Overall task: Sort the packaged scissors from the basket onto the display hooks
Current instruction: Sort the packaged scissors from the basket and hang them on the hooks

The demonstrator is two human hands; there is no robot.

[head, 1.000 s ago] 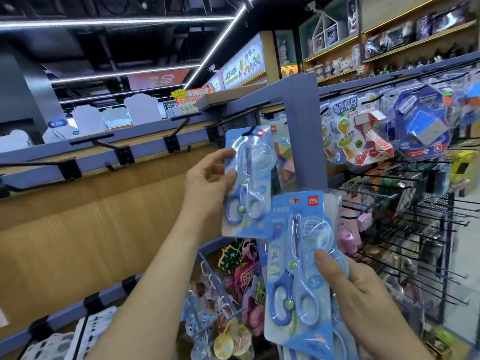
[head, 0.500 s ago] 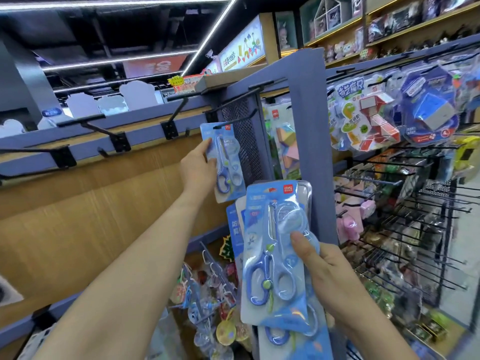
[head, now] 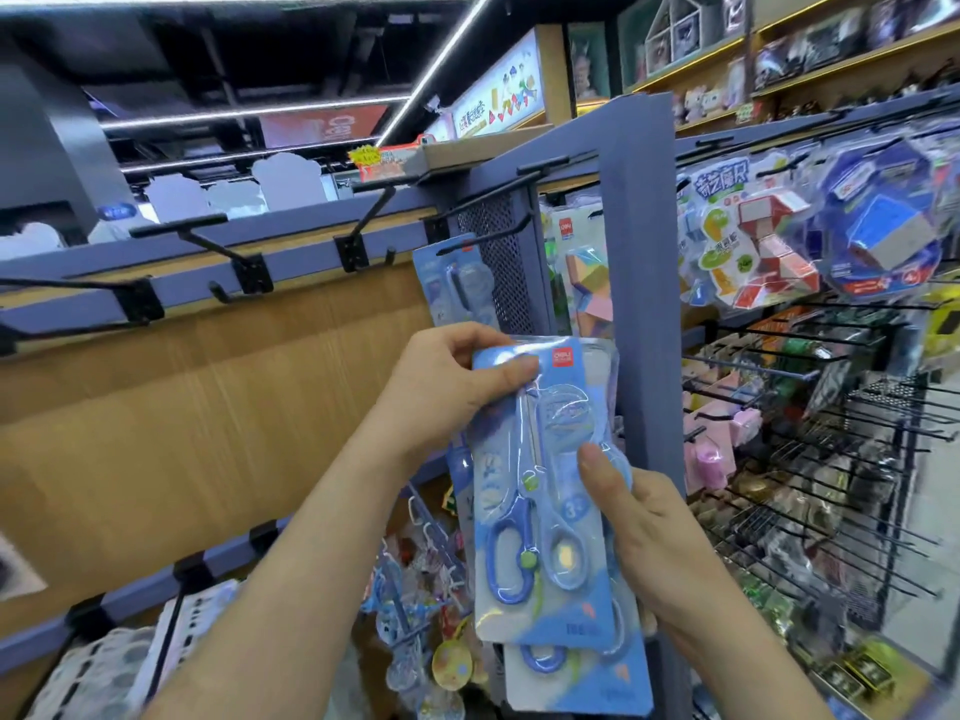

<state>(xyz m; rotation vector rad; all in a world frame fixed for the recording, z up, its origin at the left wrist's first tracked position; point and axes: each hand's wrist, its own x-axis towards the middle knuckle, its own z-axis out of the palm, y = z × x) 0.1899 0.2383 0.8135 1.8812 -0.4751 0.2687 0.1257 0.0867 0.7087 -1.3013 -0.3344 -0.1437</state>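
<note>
Since it's just a blister shell on a printed card, the top scissors pack (head: 545, 491) looks light and flat. I'd guess the card is stiff enough to hold its shape but bendy at the corners, and the clear plastic front looks glossy, so probably a bit slippery under a thumb. It sits at chest height in front of the shelving, on top of at least 1 more pack underneath (head: 576, 678).

The left hand (head: 447, 387) pinches the top-left corner, thumb on the front and fingers curled behind. The right hand (head: 639, 522) grips the stack lower down, thumb pressed on the blister and fingers wrapped round the back.

The top edge seems like the right place to hold it, since that's the end that has to go over the peg. I can't clearly make out the hang hole from here though. Peeling 1 pack off the stack is the fiddly bit, because slick plastic on card could slide.

Just above, 1 hung pack (head: 457, 288) sits on a black hook (head: 488, 236) beside the blue post (head: 644, 283). More empty hooks (head: 208, 241) run off to the left, and toy packs (head: 748, 241) hang on the right.
</note>
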